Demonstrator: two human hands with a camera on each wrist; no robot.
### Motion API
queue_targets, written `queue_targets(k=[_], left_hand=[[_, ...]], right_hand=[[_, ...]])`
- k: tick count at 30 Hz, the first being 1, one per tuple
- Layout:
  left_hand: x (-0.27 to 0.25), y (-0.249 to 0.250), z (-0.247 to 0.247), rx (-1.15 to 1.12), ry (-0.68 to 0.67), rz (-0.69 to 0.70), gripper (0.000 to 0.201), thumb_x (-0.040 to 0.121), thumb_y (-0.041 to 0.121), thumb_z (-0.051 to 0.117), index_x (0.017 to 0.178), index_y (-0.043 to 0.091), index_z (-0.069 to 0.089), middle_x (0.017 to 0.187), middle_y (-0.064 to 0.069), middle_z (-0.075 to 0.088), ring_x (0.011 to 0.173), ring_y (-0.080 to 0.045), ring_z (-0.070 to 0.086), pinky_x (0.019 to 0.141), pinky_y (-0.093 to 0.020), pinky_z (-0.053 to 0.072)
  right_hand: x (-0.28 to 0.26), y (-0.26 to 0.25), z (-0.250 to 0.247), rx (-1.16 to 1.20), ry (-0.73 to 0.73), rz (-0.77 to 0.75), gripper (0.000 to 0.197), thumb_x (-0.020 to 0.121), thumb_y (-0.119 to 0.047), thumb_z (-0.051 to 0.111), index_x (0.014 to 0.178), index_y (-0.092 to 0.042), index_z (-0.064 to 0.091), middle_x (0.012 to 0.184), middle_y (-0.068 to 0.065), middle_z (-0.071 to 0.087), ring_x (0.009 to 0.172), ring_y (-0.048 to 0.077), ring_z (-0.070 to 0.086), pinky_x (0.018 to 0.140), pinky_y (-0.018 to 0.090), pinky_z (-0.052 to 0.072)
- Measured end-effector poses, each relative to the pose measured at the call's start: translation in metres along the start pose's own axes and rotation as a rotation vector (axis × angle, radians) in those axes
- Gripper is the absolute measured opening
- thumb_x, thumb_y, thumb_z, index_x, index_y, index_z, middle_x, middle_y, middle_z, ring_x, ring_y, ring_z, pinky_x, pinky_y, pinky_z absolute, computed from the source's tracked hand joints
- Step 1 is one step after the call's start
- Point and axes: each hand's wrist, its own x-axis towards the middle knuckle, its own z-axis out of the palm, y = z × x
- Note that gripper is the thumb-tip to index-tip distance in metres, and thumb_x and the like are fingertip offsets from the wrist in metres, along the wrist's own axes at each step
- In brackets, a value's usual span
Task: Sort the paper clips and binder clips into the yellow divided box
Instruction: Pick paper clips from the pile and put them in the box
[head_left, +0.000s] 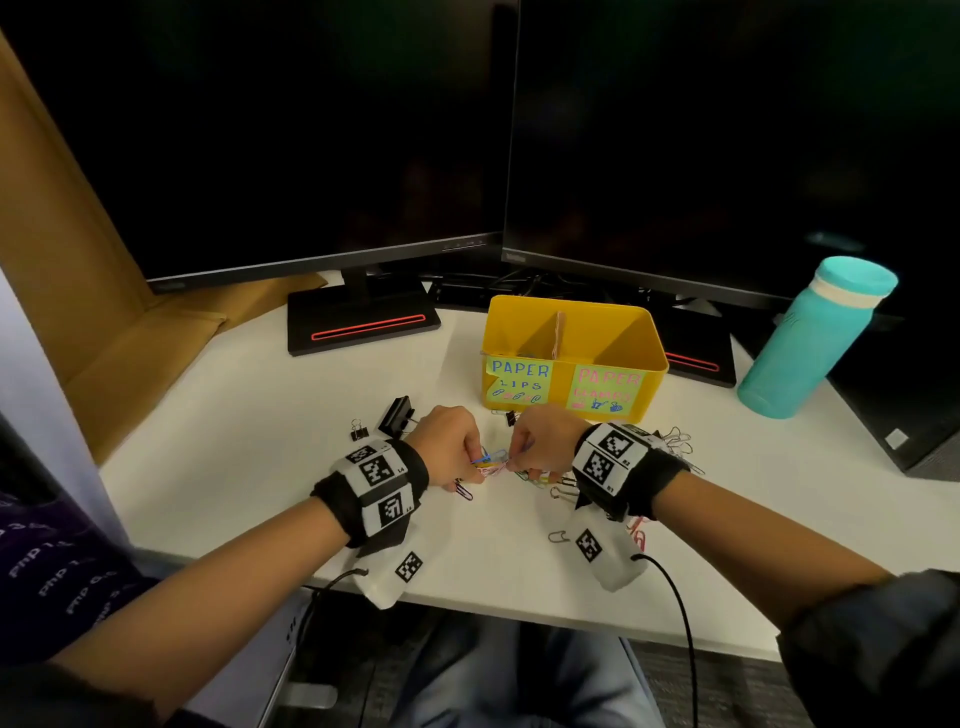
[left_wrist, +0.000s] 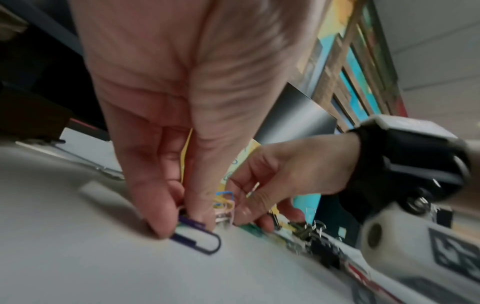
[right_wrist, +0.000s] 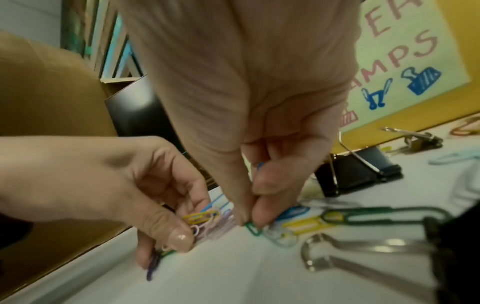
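The yellow divided box (head_left: 566, 304) stands at mid-table, with a "paper clips" label on its left half and a "paper clamps" label on its right half. In front of it lies a pile of coloured paper clips (head_left: 540, 478). My left hand (head_left: 480, 462) grips a bunch of coloured paper clips (right_wrist: 205, 220), and a purple clip (left_wrist: 200, 240) sticks out under its fingertips. My right hand (right_wrist: 249, 223) pinches a green paper clip (right_wrist: 253, 230) on the table beside the left hand. Black binder clips (head_left: 397, 415) lie to the left, and another binder clip (right_wrist: 363, 170) lies by the box.
Two dark monitors on stands (head_left: 363, 325) fill the back. A teal bottle (head_left: 815, 338) stands at the right and a cardboard panel (head_left: 104, 312) leans at the left. More silver and pink clips (head_left: 675, 441) lie by my right wrist. The table's front edge (head_left: 467, 605) is close.
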Motion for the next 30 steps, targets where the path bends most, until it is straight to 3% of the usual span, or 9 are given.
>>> queue_targets(k=[5,8,11,14,19,21,25,28,30], left_hand=[[0.003,-0.004,-0.004,-0.007,0.010,0.019,0.015,0.074,0.007,0.076,0.085,-0.002,0.072,0.072,-0.010,0.066,0.069,-0.037,0.071,0.060,-0.037,0.061],[0.006,-0.007,-0.011,-0.131,-0.016,0.011,0.016,0.073,0.007,0.078,0.083,-0.002,0.070,0.068,-0.009,0.064,0.054,-0.020,0.066,0.048,-0.020,0.057],[0.009,-0.003,-0.032,-0.249,0.029,0.062,0.011,0.074,0.004,0.077,0.081,0.002,0.068,0.066,-0.006,0.065,0.045,-0.003,0.063,0.049,-0.015,0.055],[0.015,0.014,-0.063,-0.336,0.146,0.142,0.015,0.076,0.006,0.074,0.086,-0.002,0.068,0.070,-0.002,0.067,0.051,-0.003,0.066,0.052,-0.015,0.057],[0.053,0.041,-0.092,-0.342,0.320,0.200,0.017,0.076,0.008,0.075,0.089,-0.002,0.068,0.076,-0.013,0.071,0.045,0.000,0.064,0.055,-0.017,0.059],[0.069,0.047,-0.089,-0.333,0.305,0.169,0.019,0.075,0.006,0.076,0.090,-0.003,0.067,0.086,-0.021,0.071,0.051,-0.004,0.066,0.054,-0.019,0.059],[0.077,0.050,-0.075,-0.126,0.295,0.135,0.042,0.072,0.018,0.079,0.107,0.001,0.064,0.103,-0.013,0.067,0.091,-0.021,0.066,0.082,-0.034,0.057],[0.055,0.047,-0.067,-0.027,0.399,0.310,0.022,0.083,0.020,0.068,0.102,0.008,0.067,0.098,-0.006,0.067,0.087,-0.013,0.061,0.079,-0.022,0.049],[0.037,0.042,-0.060,0.016,0.450,0.401,0.012,0.088,0.020,0.062,0.095,0.012,0.069,0.093,-0.002,0.067,0.082,-0.009,0.059,0.077,-0.022,0.051]], right_hand=[[-0.009,0.000,-0.021,-0.018,0.055,-0.036,0.019,0.088,-0.014,0.059,0.093,-0.002,0.073,0.083,0.008,0.075,0.073,0.024,0.070,0.059,0.025,0.055],[-0.019,-0.005,-0.056,0.156,0.352,-0.116,0.010,0.089,-0.013,0.059,0.094,-0.009,0.067,0.087,0.004,0.068,0.080,0.020,0.068,0.065,0.027,0.058],[-0.013,-0.013,-0.087,0.382,0.643,-0.155,0.016,0.087,-0.013,0.062,0.073,-0.021,0.059,0.090,0.010,0.069,0.075,0.017,0.067,0.068,0.033,0.060],[0.005,-0.008,-0.098,0.280,0.535,-0.014,0.012,0.083,-0.021,0.068,0.073,-0.019,0.063,0.099,0.011,0.070,0.087,0.025,0.069,0.082,0.042,0.059],[-0.007,0.022,-0.084,0.212,0.872,0.012,0.016,0.088,-0.015,0.057,0.081,-0.009,0.070,0.083,0.009,0.073,0.070,0.025,0.068,0.067,0.037,0.059],[-0.019,0.026,-0.073,0.134,0.834,-0.031,0.020,0.089,-0.013,0.054,0.077,-0.007,0.069,0.076,0.012,0.073,0.067,0.026,0.070,0.063,0.039,0.061],[-0.036,0.029,-0.034,-0.174,0.446,-0.168,0.019,0.087,-0.007,0.054,0.080,-0.007,0.071,0.083,0.005,0.071,0.077,0.022,0.066,0.074,0.034,0.057],[-0.036,0.039,-0.011,-0.225,0.318,-0.233,0.026,0.086,-0.002,0.053,0.102,-0.011,0.070,0.113,0.006,0.067,0.099,0.024,0.063,0.087,0.038,0.053],[-0.030,0.043,-0.005,-0.307,0.298,-0.209,0.032,0.086,0.002,0.049,0.111,-0.010,0.066,0.119,0.007,0.061,0.104,0.027,0.059,0.087,0.040,0.053]])
